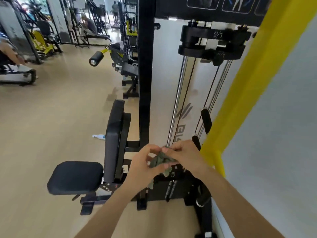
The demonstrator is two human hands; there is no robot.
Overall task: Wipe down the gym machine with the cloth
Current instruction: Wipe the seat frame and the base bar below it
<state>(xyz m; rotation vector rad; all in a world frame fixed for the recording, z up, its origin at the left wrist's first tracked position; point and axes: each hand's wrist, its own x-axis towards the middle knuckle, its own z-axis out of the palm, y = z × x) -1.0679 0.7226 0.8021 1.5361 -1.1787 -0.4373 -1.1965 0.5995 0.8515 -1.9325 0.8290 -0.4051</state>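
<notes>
A crumpled grey-green cloth [160, 163] is bunched between both hands in front of the gym machine. My left hand [143, 166] grips it from below and the left. My right hand [184, 154] pinches its top edge from the right. The gym machine [145, 83] has a tall black upright post, chrome guide rods [176, 102], a black weight stack carriage [212, 42] high up, a black backrest pad [114, 138] and a black seat [75, 176]. Both hands hover just above the machine's lower black housing [171, 188], not touching it.
A yellow post [248, 79] and a grey wall close in on the right. A spray bottle [99, 136] lies on the wooden floor behind the backrest. Other gym machines stand at the back; a person sits at the far left [10, 52].
</notes>
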